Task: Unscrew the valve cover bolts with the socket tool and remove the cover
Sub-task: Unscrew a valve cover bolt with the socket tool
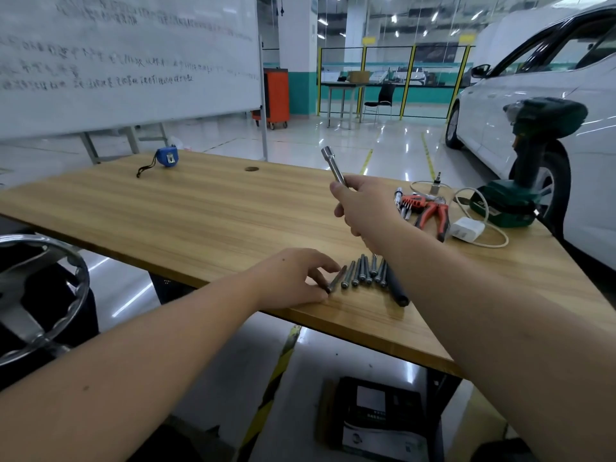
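Note:
My right hand grips a chrome socket tool above the wooden table, its socket end pointing up and away. Several long bolts lie side by side near the table's front edge, below that hand. My left hand rests on the table at the row's left end, its fingertips touching the leftmost bolt. A black cylindrical handle lies on the right of the row. No valve cover is in view.
A blue tape measure sits far left on the table. Red pliers, a hex key set, a white charger and a green impact driver are at the right. A white car stands beyond.

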`<state>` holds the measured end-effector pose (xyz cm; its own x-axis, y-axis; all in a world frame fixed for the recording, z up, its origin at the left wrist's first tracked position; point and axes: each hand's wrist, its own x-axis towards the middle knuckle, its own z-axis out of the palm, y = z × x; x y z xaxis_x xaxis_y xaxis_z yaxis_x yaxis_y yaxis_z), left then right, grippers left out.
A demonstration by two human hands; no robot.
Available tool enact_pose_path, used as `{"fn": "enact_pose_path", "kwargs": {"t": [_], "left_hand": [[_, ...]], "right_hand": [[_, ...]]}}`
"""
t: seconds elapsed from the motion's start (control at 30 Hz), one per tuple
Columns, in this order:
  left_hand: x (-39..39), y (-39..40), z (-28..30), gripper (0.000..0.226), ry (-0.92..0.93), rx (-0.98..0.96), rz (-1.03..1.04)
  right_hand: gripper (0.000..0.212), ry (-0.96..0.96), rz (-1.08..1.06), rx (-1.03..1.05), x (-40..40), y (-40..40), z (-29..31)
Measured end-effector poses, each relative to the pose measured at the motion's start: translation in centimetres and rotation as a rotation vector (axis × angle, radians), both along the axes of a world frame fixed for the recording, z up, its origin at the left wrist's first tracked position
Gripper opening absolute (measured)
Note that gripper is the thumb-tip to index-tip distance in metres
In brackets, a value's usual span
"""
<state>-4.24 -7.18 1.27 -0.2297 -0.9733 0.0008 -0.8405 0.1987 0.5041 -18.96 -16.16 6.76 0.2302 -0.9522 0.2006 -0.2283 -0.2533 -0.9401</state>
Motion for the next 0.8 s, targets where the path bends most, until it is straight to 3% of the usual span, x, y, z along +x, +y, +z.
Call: {"fn": "enact_pose_path", "kwargs": {"t": [0.2, 0.8], "left_hand": [[-1.1, -0.1, -0.1, 0.038, -0.093, -0.031, 0.051], [-2.4, -1.3, -1.4, 0.040, -0.007, -0.014, 0.092]], "right_hand": [[0.020, 0.001, 0.006, 0.004, -0.1, 0.0, 0.0], [0.019, 0.009, 0.000, -0.001, 0.0, -0.9, -1.3]]}}
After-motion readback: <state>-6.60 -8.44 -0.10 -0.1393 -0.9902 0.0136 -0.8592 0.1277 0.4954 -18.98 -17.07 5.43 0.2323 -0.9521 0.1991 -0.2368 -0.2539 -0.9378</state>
